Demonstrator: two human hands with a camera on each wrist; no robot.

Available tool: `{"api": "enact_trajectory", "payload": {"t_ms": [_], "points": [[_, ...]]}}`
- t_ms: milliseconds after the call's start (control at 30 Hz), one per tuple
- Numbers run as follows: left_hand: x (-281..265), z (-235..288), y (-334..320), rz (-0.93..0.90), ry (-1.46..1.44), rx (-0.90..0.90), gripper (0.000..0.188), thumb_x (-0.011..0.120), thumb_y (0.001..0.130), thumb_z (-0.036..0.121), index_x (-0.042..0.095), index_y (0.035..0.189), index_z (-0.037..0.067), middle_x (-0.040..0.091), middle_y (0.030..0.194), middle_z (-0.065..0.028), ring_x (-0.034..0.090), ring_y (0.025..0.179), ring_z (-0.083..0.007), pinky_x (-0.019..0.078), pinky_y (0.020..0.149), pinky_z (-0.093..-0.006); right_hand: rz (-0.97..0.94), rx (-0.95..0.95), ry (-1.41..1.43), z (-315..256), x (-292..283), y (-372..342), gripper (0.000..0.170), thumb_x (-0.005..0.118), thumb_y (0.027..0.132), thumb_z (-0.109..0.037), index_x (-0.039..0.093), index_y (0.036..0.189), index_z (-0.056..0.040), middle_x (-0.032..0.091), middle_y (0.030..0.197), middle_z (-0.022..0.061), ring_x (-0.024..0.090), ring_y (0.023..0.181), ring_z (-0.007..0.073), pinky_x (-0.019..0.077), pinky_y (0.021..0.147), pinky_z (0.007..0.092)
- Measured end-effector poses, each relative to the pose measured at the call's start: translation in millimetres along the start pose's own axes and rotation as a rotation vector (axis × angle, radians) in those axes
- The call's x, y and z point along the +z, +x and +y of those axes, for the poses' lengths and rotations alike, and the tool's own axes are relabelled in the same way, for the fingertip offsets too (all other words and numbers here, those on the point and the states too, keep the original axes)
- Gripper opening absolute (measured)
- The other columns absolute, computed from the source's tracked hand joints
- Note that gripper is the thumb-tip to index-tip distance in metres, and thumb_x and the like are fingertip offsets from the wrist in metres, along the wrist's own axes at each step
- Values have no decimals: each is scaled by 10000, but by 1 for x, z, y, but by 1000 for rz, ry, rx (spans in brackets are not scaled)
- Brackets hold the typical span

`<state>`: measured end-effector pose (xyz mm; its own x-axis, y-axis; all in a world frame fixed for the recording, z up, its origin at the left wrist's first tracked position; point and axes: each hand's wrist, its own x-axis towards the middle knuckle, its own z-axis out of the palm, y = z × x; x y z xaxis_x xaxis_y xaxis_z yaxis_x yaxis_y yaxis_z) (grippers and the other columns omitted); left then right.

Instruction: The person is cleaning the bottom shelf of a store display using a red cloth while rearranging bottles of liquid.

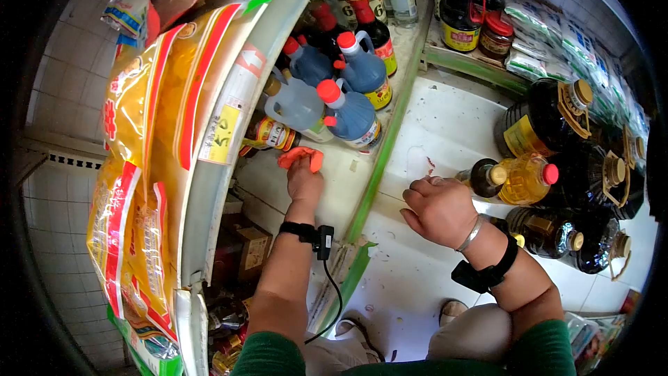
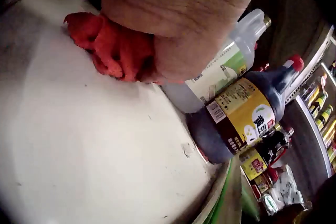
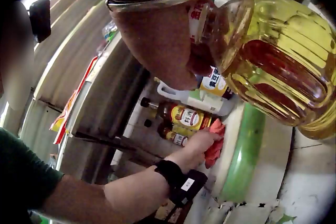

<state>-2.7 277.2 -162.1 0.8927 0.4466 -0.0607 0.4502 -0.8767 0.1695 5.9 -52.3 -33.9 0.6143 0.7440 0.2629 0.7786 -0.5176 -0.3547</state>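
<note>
My left hand (image 1: 305, 179) holds a crumpled red-orange cloth (image 2: 118, 45) against the white shelf (image 2: 105, 140), beside plastic jugs of dark sauce. A clear jug (image 2: 215, 69) and a yellow-labelled dark sauce bottle (image 2: 236, 113) stand close to it in the left wrist view. Over the floor, my right hand (image 1: 443, 209) has its fingers curled, its fingertips hidden in the head view. In the right wrist view, this hand grips the neck of a clear bottle of yellow cooking oil (image 3: 289, 50), whose ribbed body extends below the hand.
Large dark bottles (image 1: 536, 118) and a small red-capped oil bottle (image 1: 525, 177) stand on the white floor at the right. Yellow bags (image 1: 132, 97) fill the upper shelf at left. Green edging (image 1: 400, 139) borders the lower shelf. White packets (image 1: 563, 35) lie stacked at the back.
</note>
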Motion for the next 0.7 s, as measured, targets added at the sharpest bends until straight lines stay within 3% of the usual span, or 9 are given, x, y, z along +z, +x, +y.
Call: {"api": "enact_trajectory", "payload": {"t_ms": [100,167,333,533,667,700], "points": [[7,-7,14,38,-35,10,385,519,819,150,560,1195,81,544,1228,-166,498,1148,-343,393,987,-399,-31,13,-5,0,-1,-1,171,626,765,-265,603,770,-95,572,750,44,596,717,232,493,625,366],[18,-17,29,161,-20,100,339,538,846,197,572,1170,102,602,1142,-152,566,1042,-357,455,887,-419,-50,24,1,0,-1,0,168,625,766,-262,603,771,-95,572,752,45,595,717,233,493,626,369],[-8,10,20,67,-163,-24,368,536,806,182,601,1167,147,609,1146,-151,573,1051,-329,456,883,-396,-2,9,18,1,1,-1,166,626,765,-256,600,761,-92,569,748,45,592,711,235,493,624,373],[-3,21,6,52,-233,130,381,563,772,169,617,1144,109,607,1165,-136,563,1077,-319,434,931,-383,-47,25,-14,-1,1,3,182,617,773,-270,593,750,-91,573,746,47,598,720,233,497,619,372],[-12,60,-26,-33,-277,230,414,585,739,149,609,1150,100,578,1198,-136,530,1114,-310,409,976,-375,-66,25,-11,0,3,4,200,598,787,-290,599,754,-93,582,749,48,602,729,232,500,623,375],[-16,70,-36,-45,-258,324,438,599,728,147,595,1162,82,564,1212,-147,530,1110,-317,405,981,-380,-63,27,-10,0,2,4,200,598,787,-290,599,754,-93,582,749,48,602,729,232,500,623,375]]}}
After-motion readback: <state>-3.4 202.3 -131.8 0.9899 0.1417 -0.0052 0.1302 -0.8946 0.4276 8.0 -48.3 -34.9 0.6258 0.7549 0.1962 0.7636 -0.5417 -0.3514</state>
